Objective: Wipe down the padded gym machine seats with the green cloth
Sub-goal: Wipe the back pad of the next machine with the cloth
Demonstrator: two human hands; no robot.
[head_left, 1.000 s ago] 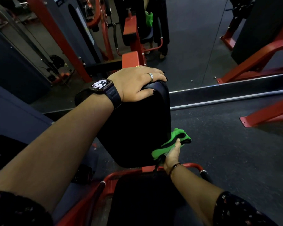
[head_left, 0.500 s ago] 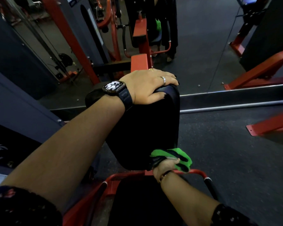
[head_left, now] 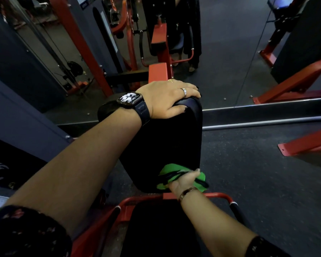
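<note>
A black padded back pad point(head_left: 167, 143) stands upright in the middle of the view. My left hand point(head_left: 169, 98), with a watch and a ring, rests flat on the pad's top edge, fingers curled over it. My right hand point(head_left: 183, 180) grips the bunched green cloth point(head_left: 168, 170) and presses it against the pad's lower right corner. Below it, between my arms, lies the black seat pad point(head_left: 156, 229) in its red frame point(head_left: 217, 196).
A wall mirror point(head_left: 230, 52) straight ahead reflects red machines and a standing person. Its metal base rail point(head_left: 267, 115) runs across the floor. Red machine feet point(head_left: 304, 143) stick out at right. A dark weight-stack cover point(head_left: 17, 117) stands at left. Dark rubber floor point(head_left: 267, 191) lies at right.
My right hand has swept the green cloth leftward across the pad's lower edge, from beside its right side onto the corner. My left hand stays on the pad's top.
</note>
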